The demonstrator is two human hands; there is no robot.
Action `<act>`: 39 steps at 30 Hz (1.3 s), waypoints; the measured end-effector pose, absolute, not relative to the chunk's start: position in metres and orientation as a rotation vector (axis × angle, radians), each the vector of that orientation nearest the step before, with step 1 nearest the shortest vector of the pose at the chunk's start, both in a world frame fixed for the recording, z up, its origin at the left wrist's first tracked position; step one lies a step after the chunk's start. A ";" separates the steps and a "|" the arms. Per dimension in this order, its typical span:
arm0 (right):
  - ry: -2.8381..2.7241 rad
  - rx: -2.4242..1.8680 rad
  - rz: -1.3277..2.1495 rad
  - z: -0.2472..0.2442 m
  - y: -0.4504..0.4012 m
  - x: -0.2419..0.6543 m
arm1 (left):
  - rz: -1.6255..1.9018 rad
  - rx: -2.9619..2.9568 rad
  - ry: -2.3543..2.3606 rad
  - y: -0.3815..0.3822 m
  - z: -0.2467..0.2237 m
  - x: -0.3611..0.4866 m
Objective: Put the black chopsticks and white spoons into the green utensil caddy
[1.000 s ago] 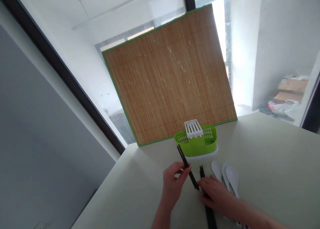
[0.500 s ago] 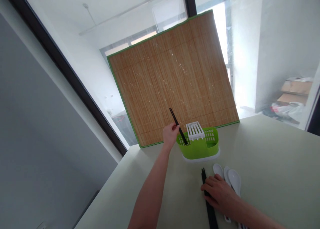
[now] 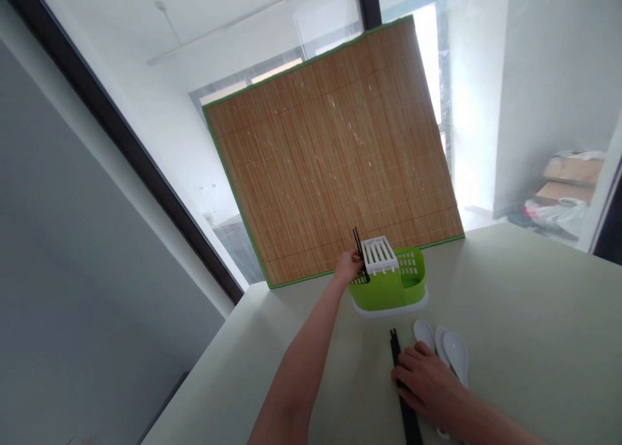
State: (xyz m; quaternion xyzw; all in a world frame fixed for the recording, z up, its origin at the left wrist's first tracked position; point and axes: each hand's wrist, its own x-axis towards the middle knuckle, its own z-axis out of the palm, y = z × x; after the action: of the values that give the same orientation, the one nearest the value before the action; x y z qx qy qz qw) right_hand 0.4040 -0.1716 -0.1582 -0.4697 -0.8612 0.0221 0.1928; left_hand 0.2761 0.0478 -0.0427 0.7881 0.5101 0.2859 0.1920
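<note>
A pair of black chopsticks [image 3: 358, 243] is pinched in my left hand [image 3: 348, 265], with their lower ends inside the left compartment of a green utensil holder [image 3: 386, 296]. The holder has a white slotted piece [image 3: 380, 254] across its top middle and a white base. Closer to me, my right hand [image 3: 425, 377] curls its fingers over a bundle of black chopsticks [image 3: 407, 414] lying on the table. Just beyond that hand lie several white spoons [image 3: 455, 351], their handles partly hidden under it.
A bamboo mat [image 3: 335, 160] with green edging leans upright against the glass behind the holder. The pale table [image 3: 525, 315] runs out to both sides. Cardboard and plastic bags [image 3: 564, 199] lie beyond the glass at the right.
My left hand has moved right and slightly down, bringing the chopsticks lower and more upright in the holder's left compartment. The right hand has barely moved.
</note>
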 end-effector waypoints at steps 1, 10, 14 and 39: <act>-2.420 -1.315 0.062 -0.158 -0.172 0.404 | 0.796 2.231 1.438 0.047 -0.043 0.276; -2.395 -1.328 0.081 -0.155 -0.173 0.404 | 1.138 2.306 1.582 0.002 -0.025 0.265; -2.340 -1.369 0.066 -0.151 -0.171 0.408 | 1.287 2.261 1.607 -0.056 -0.056 0.253; -2.210 -1.304 0.113 -0.153 -0.166 0.418 | -0.269 2.572 1.844 -0.151 -0.124 0.270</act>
State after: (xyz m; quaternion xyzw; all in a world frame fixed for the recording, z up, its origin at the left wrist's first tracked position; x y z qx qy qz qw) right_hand 0.4178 -0.1660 -0.1528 -0.4870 -0.8253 0.0423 0.2827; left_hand 0.2701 -0.1506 -0.1245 0.8097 0.5804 -0.0848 -0.0173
